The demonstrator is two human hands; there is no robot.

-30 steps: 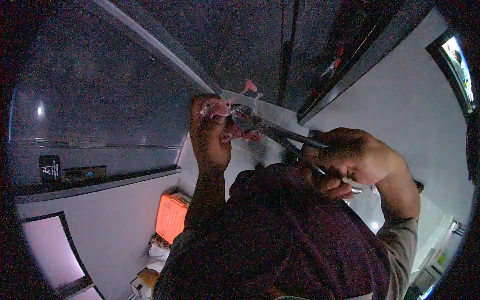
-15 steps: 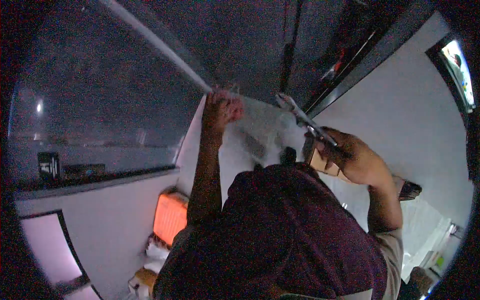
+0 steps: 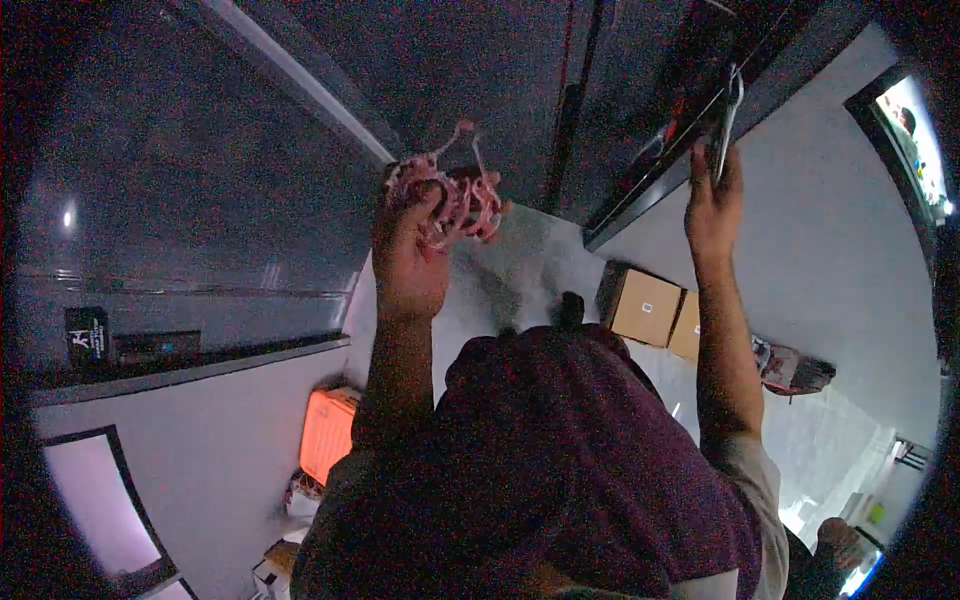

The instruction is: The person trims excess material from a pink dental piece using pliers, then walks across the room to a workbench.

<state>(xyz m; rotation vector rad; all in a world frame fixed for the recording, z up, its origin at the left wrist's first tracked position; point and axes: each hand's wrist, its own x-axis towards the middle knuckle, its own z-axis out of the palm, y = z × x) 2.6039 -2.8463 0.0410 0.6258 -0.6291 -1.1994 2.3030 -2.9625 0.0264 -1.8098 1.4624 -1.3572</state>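
Note:
My left hand (image 3: 412, 235) is raised in front of me, its fingers wrapped round a tangled pink-and-white bundle (image 3: 465, 205) with a thin loop sticking up from it. The bundle's exact kind is unclear. Further right, my right hand (image 3: 715, 200) reaches up along the edge of a dark glossy panel (image 3: 500, 90). It grips a slim silvery tool (image 3: 728, 125) that points upward; dim light hides what kind of tool it is. Whether the tool touches the panel's edge cannot be made out.
Cardboard boxes (image 3: 647, 308) stand on the floor to the right, with a bag (image 3: 795, 370) beyond them. At lower left sits an orange case (image 3: 328, 435). A dark counter (image 3: 220, 230) with small boxes runs along the left. A lit screen (image 3: 912, 135) hangs at upper right.
My right hand has moved up and to the right with the silvery tool, away from the left hand. The tool now points more steeply upward. The pink-and-white bundle shows more clearly.

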